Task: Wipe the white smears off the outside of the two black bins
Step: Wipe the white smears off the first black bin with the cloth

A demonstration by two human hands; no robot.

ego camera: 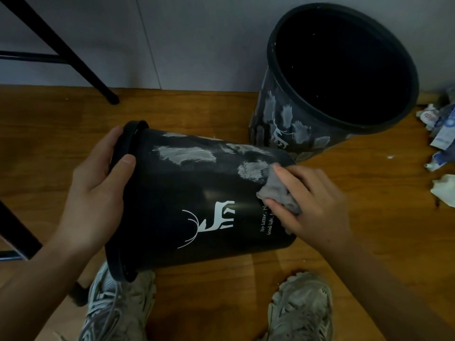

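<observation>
Fingers of the left hand (94, 183) curled over the rim of the tipped black bin (197, 200), while the right hand (312, 203) pinched a grey cloth (277, 190) against its side near the bottom, beside white smears (187, 156). Its writing read "No litter" and "Good life". The second bin (290, 124) stood behind, smeared too

We look down on a warm wooden floor (197, 112) that meets a pale grey wall (197, 40), dimly lit. Black metal furniture legs (73, 57) slant at the far left corner; crumpled litter (440, 134) lies along the floor's right edge.
</observation>
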